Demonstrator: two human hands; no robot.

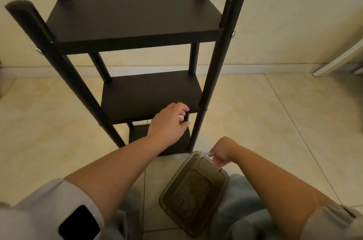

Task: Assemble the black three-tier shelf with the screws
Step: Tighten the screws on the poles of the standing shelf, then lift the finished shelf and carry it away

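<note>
Standing upright on tiled floor (275, 121) against the wall (284, 13): black three-tier shelf (133, 17), all three boards between four round posts; silver screws (233, 33) visible in front posts at top and middle tiers. Reaching in at middle tier's front edge: left hand (170, 122), fingers curled, pinching a small pale item, too small to identify. Pinching a thin clear strip at rim of tinted plastic container (193, 194): right hand (221, 154), fingers curled; container on floor just before shelf base.

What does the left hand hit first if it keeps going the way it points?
Likely the front right post of the black shelf. The left hand points right at the middle tier's front edge; depth is unclear, so it may pass just before the post.
</note>
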